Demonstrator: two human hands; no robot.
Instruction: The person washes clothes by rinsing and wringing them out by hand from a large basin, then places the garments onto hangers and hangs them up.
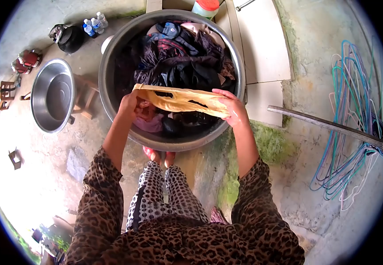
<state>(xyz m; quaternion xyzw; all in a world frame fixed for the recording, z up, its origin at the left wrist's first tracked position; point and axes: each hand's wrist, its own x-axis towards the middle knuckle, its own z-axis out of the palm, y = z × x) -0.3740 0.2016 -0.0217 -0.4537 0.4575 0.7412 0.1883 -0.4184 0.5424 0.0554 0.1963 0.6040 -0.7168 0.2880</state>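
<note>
A wet yellow-orange cloth garment (178,100) with gaps along its middle is stretched sideways between my two hands, over the near part of a large metal basin (106,99). My left hand (134,107) is closed on its left end. At the other end, my right hand (232,108) grips the cloth, fingers on top. Dark clothes (178,66) are heaped in the basin beyond the cloth, with blue and red-checked pieces among them. A pink cloth (148,124) lies in the basin below my left hand. Exactly what kind of garment I hold is unclear.
An empty-looking metal basin (54,95) rests on a wooden stool (85,97) at left. Plastic bottles (95,25) and a black pot (71,39) stand by the wall. A red-lidded tub (206,8) is behind the big basin. Right, hangers (341,128) hang from a metal rod (324,126).
</note>
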